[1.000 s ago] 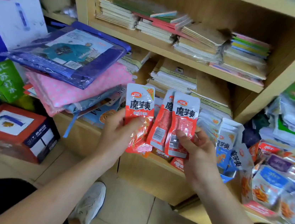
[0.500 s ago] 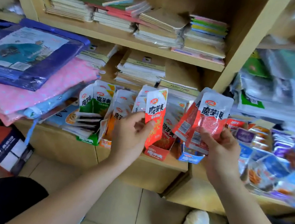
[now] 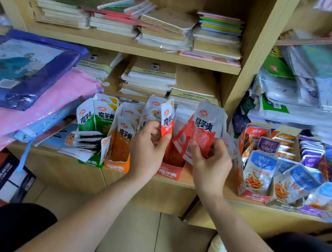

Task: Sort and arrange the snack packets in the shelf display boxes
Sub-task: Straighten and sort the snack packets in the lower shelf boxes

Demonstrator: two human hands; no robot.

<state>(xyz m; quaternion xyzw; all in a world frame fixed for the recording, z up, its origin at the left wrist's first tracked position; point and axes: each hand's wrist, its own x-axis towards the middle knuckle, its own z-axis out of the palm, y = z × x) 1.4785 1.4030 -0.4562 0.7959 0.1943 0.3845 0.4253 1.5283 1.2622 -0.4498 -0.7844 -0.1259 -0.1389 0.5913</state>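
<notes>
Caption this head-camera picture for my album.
Left hand and right hand hold red snack packets over the red display box, beside an orange box.

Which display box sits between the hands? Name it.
The red display box between left hand and right hand; orange box and green box stand to its left.

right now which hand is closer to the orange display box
Left. The left hand is just right of the orange display box; the right hand is farther right, past the red box.
</notes>
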